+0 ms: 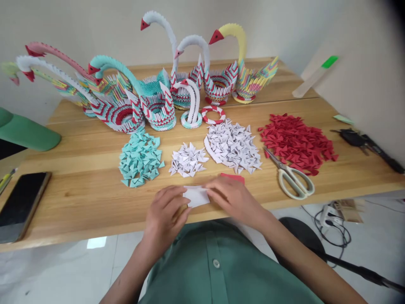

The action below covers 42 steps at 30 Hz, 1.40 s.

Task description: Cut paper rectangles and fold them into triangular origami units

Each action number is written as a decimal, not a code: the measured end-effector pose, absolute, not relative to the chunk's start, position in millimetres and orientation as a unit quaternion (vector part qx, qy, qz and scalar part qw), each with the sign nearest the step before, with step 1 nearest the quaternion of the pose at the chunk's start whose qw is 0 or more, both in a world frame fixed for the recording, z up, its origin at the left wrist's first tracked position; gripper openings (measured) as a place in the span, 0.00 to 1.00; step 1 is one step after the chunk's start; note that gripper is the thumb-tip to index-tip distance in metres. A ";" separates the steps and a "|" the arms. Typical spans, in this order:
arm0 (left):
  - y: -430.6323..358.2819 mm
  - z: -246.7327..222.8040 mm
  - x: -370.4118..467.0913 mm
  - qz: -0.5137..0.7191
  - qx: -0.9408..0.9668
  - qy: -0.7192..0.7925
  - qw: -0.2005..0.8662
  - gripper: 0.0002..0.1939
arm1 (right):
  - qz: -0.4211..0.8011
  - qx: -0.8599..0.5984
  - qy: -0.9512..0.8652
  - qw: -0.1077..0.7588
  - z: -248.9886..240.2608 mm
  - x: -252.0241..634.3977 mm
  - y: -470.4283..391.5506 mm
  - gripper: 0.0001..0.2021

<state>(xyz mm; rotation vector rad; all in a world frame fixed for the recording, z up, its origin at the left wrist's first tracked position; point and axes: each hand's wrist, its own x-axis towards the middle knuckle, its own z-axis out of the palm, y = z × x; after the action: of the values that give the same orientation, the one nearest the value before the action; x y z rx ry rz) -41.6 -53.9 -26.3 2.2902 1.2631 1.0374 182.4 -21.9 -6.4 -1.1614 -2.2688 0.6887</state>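
Note:
A small white paper rectangle (196, 196) lies between my hands near the table's front edge. My left hand (167, 211) grips its left end between thumb and fingers. At its upper right corner, my right hand (229, 196) has the fingertips closed on the paper. Red paper (234, 177) shows partly from behind my right hand. Beyond my hands are a smaller pile of white folded pieces (189, 160), a larger white pile (234, 145) and a teal pile (141, 158). Red folded pieces (297, 141) are heaped to the right.
Scissors (292, 179) lie open by the red heap. Several folded-paper swans (158, 112) and a red-and-white ring (213, 115) stand or lie farther back on the wooden table (88, 190). A phone (23, 204) and green bottle (28, 131) are left; keys (352, 137) are right.

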 end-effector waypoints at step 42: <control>-28.1 -6.8 17.3 0.455 0.507 0.456 0.573 0.14 | 0.335 -0.425 -0.684 0.490 2.8 199.6 -24.4 0.06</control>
<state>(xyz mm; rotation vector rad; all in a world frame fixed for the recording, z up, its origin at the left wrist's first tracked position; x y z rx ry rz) 17.3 -28.1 -6.8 1.1886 1.0679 1.0668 199.6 -24.4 2.8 -1.0326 -1.6614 0.8132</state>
